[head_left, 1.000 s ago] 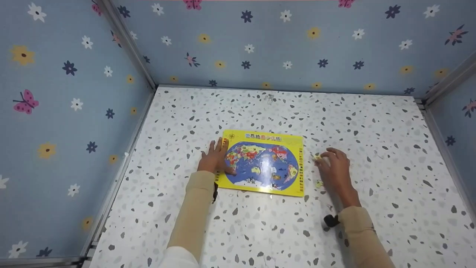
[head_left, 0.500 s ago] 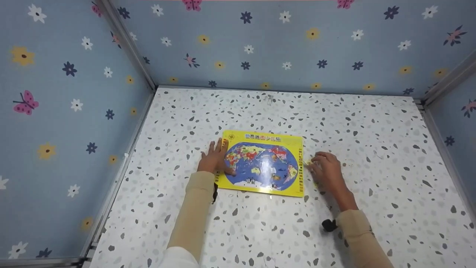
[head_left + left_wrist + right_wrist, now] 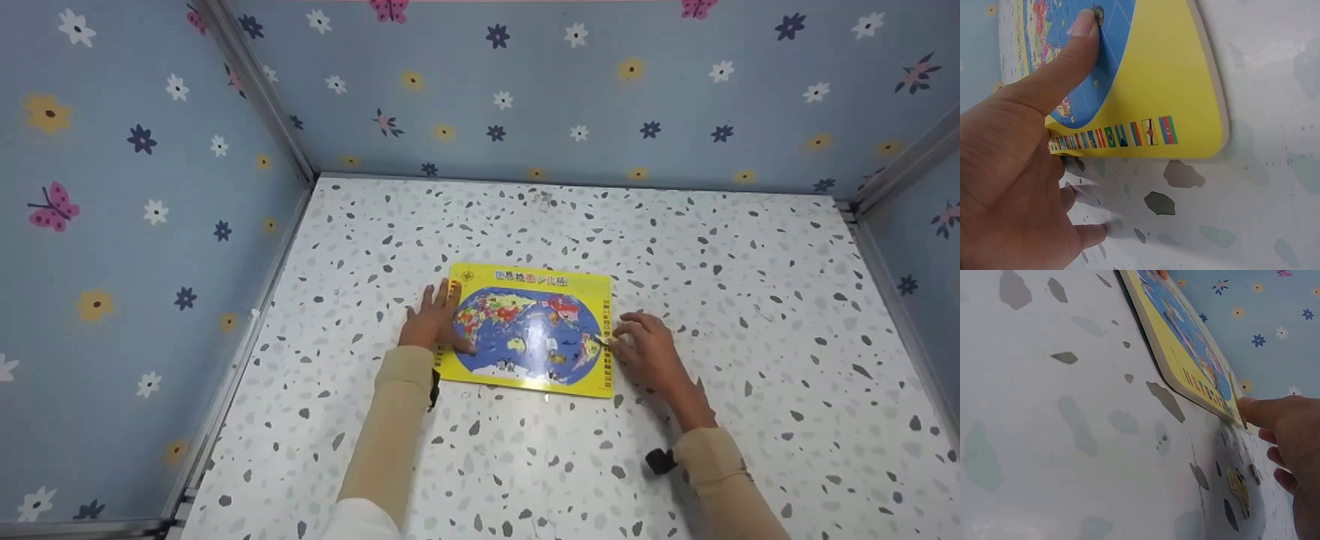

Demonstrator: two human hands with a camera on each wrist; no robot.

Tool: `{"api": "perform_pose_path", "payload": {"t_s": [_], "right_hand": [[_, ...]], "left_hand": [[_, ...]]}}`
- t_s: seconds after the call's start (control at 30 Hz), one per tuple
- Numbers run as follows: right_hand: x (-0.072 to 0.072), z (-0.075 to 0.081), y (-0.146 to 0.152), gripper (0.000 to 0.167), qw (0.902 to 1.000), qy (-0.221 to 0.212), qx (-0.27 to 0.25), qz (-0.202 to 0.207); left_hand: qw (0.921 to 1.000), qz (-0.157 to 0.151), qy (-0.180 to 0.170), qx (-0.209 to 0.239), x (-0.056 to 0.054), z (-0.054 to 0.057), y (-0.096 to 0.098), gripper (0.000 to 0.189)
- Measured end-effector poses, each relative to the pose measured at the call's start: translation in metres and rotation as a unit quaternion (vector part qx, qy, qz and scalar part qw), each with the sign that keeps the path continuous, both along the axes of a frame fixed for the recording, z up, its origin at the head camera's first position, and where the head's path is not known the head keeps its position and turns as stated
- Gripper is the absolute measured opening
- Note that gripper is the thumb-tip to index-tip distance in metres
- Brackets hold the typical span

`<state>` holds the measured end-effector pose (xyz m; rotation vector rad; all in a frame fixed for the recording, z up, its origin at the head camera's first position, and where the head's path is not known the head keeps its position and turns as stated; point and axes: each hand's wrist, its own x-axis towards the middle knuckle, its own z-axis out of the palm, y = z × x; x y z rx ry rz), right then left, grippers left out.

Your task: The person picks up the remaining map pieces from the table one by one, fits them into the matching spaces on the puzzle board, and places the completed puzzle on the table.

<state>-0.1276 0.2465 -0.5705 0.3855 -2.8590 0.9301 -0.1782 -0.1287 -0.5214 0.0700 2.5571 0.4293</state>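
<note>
A yellow-bordered world map puzzle board [image 3: 480, 279] lies flat on the speckled table. My left hand [image 3: 435, 324] rests across its left edge, fingers spread; in the left wrist view the thumb [image 3: 1081, 42] presses on the blue map. At the board's right edge, my right hand [image 3: 651, 352] pinches a small, thin puzzle piece [image 3: 601, 340] between thumb and fingers, over the flag column. The right wrist view shows that piece [image 3: 1234, 392] edge-on and tilted at the board's rim. Below the right hand, another small yellowish piece [image 3: 1239, 491] lies on the table, hidden in the head view.
Blue flower-patterned panels [image 3: 495, 97] stand behind and at both sides of the white speckled table [image 3: 540, 465]. A dark wrist camera [image 3: 660, 461] sticks out from the right sleeve.
My right hand has moved left and slightly toward me, carrying the small puzzle piece from the table to the board's right edge. The left hand and the board have stayed put.
</note>
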Motion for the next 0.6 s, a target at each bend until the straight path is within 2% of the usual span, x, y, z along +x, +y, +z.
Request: {"api": "perform_pose_path", "payload": {"t_s": [0.6], "right_hand": [[-0.0005,0.0019,-0.0024,0.017,0.9991,-0.022,0.025,0.025]], "left_hand": [[1.0,0.004,0.004,-0.006,0.001,-0.0008,0.0015,0.122]]}}
